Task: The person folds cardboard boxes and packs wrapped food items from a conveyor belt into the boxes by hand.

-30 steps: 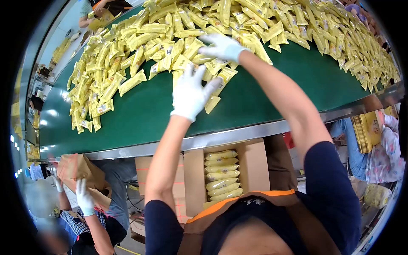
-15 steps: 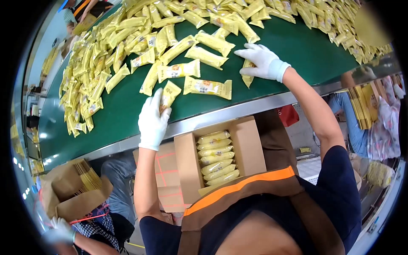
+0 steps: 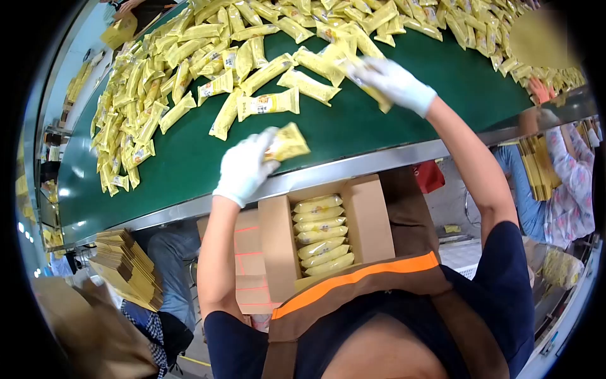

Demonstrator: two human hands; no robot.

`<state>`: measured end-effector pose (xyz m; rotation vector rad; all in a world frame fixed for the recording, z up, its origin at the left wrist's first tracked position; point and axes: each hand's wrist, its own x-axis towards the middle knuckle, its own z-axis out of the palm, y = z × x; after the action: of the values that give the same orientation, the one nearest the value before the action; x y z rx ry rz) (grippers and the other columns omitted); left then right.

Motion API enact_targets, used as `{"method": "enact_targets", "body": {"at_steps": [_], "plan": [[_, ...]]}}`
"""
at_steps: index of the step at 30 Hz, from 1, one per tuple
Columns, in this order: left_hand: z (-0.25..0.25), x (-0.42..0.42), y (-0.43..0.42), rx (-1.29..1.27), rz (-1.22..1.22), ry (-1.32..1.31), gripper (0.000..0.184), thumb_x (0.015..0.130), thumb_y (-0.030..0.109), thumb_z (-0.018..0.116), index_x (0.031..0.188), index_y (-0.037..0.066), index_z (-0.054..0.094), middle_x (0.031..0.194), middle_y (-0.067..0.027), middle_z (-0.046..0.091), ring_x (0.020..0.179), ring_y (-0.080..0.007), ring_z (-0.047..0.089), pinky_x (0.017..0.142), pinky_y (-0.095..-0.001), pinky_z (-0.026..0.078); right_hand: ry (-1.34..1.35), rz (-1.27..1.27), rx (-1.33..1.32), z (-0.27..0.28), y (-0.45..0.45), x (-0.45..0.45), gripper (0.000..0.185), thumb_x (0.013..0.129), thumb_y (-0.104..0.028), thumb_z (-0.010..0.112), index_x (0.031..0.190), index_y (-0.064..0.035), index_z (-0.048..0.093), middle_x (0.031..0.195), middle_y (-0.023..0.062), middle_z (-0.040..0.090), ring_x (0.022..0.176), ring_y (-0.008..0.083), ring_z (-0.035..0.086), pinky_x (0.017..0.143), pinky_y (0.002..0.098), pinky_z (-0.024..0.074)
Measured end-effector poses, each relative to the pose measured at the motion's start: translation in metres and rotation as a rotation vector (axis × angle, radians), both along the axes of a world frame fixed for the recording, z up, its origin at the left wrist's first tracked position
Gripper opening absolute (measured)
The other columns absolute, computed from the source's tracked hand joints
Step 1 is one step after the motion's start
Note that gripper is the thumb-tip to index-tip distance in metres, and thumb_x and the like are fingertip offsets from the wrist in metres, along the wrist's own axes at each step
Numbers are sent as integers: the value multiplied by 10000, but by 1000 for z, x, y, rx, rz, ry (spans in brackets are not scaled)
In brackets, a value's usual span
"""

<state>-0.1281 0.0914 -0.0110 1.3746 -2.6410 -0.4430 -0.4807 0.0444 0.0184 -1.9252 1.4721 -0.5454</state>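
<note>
My left hand (image 3: 245,165), in a white glove, grips a yellow snack packet (image 3: 289,143) just above the near edge of the green conveyor belt (image 3: 341,129). Whether a second packet lies under it I cannot tell. My right hand (image 3: 396,87), also gloved and blurred by motion, has its fingers closed over another yellow packet (image 3: 377,98) farther right on the belt. Loose packets lie close by, among them one with its printed face up (image 3: 268,104). Below the belt stands an open cardboard carton (image 3: 372,218) with a row of packets (image 3: 320,235) inside.
Heaps of packets (image 3: 136,107) cover the belt's left and far sides. A metal rail (image 3: 353,163) edges the belt above the carton. Flat cardboard stacks (image 3: 126,268) and a person's legs (image 3: 173,271) are at the left. Another person's hand (image 3: 540,90) touches the heap at the far right.
My left hand has moved right with a packet; the packet that lay alone beside it is gone from its spot. My right hand has shifted slightly left and raised its packet.
</note>
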Motion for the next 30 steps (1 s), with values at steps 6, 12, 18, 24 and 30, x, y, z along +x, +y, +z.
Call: {"method": "enact_targets", "body": {"at_steps": [6, 12, 18, 24, 30], "plan": [[-11, 8, 5, -190, 69, 14, 570, 941, 438, 561, 1391, 92, 502, 1023, -114, 641, 918, -319, 612, 807, -417, 501, 418, 11, 163, -17, -56, 97, 707, 929, -635, 412, 1177, -29, 677, 1241, 228, 631, 1137, 328, 613, 937, 392, 484], [-4, 10, 16, -47, 52, 51, 527, 947, 344, 572, 1404, 91, 497, 1115, -134, 614, 977, -333, 590, 846, -408, 495, 472, 147, -246, -29, -1, 103, 485, 855, -470, 655, 1125, -70, 602, 1093, 163, 626, 1030, 342, 611, 876, 432, 480], [-15, 10, 24, -186, 32, 2, 610, 824, 345, 692, 1357, 96, 534, 1129, -177, 601, 1004, -348, 592, 857, -425, 503, 655, 108, -383, -45, 31, 9, 557, 793, -416, 724, 1222, -102, 560, 1062, 118, 613, 1046, 313, 573, 859, 419, 470], [49, -1, -32, 23, -55, 92, 690, 698, 425, 722, 1295, 103, 593, 1011, -157, 624, 1014, -333, 585, 981, -424, 404, 571, 117, -230, -36, 24, -1, 560, 793, -442, 715, 1206, -93, 568, 1087, 156, 612, 1063, 352, 572, 907, 438, 478], [20, -7, -74, 177, -57, -36, 792, 732, 564, 673, 1369, 106, 565, 1020, -167, 621, 1034, -333, 575, 1031, -404, 333, 254, 8, 216, -10, -10, 5, 746, 794, -667, 617, 1172, -25, 582, 1151, 234, 650, 1076, 337, 634, 963, 360, 453]]}}
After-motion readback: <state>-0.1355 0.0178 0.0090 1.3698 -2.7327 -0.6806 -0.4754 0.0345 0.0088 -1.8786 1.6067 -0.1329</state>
